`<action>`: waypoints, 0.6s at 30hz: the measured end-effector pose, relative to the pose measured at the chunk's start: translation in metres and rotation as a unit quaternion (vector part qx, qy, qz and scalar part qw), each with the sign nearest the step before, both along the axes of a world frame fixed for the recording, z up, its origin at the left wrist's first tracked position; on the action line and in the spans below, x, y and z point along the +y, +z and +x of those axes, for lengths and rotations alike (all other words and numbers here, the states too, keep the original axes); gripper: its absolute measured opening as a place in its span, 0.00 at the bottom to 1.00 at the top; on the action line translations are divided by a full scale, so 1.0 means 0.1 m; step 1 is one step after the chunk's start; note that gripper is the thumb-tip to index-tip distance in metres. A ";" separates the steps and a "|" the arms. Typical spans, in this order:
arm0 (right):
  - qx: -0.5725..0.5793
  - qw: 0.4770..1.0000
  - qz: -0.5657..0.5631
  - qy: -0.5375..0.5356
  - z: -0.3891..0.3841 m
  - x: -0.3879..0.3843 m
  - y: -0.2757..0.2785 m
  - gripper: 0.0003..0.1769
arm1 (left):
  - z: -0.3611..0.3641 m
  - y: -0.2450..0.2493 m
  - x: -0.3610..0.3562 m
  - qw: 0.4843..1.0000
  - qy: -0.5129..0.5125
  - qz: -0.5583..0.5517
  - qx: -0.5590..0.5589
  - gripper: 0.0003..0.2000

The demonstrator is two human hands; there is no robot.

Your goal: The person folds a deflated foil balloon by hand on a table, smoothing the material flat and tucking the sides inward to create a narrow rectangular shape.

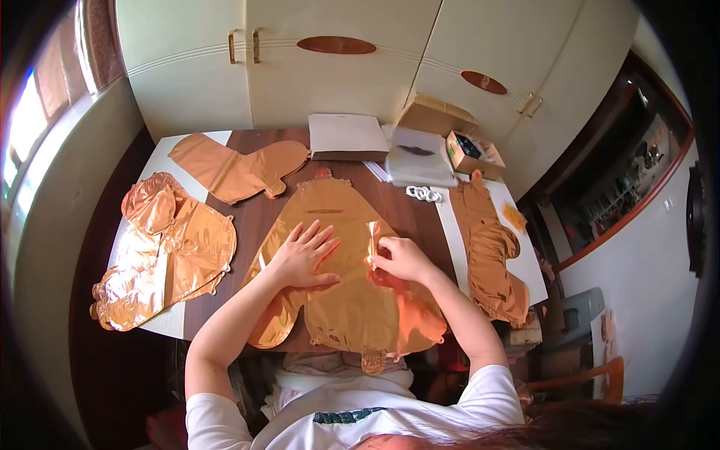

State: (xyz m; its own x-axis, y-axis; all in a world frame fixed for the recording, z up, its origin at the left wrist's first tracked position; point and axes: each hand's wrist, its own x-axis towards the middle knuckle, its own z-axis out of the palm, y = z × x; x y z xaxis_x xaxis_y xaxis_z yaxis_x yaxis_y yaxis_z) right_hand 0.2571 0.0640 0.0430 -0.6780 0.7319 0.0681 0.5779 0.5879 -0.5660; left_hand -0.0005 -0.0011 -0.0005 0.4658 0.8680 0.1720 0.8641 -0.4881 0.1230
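A large flat copper-gold foil balloon (349, 311) lies across the middle of the table, its lower tab hanging over the near edge. My left hand (301, 259) rests flat on its left half, fingers spread. On the right half, my right hand (403, 260) has its fingers curled and pinches a raised, shiny fold of the foil. The foil to the right of and below that hand is creased and reflects reddish light. A small red spot (322, 172) shows at the balloon's top end.
More flat foil balloons lie at the left (169, 259), back left (232, 169) and right (486, 251). At the back are a white box (348, 136), a clear plastic packet (421, 159), an open carton (480, 156) and several white rolls (424, 194). Cream cabinets (337, 82) stand behind the table.
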 end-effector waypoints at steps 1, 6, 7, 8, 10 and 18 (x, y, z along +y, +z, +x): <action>0.006 1.000 0.012 -0.009 -0.05 -0.03 -0.06 0.14 | 0.00 0.01 0.00 1.000 0.000 0.006 0.000 0.42; 0.054 0.978 0.199 0.022 -0.25 -0.17 -0.29 0.08 | 0.00 0.03 0.00 1.000 0.001 0.006 0.001 0.43; 0.052 0.977 0.206 0.029 -0.27 -0.18 -0.30 0.07 | 0.00 0.03 0.00 1.000 0.002 -0.002 -0.002 0.43; 0.049 0.975 0.213 0.036 -0.28 -0.20 -0.32 0.07 | 0.00 0.03 0.01 1.000 0.003 -0.011 -0.005 0.44; 0.048 0.976 0.209 0.044 -0.30 -0.22 -0.35 0.06 | 0.00 0.04 0.00 1.000 0.004 -0.011 -0.024 0.45; 0.079 0.977 0.189 0.052 -0.29 -0.25 -0.40 0.06 | 0.03 0.05 -0.01 1.000 -0.001 -0.001 0.012 0.40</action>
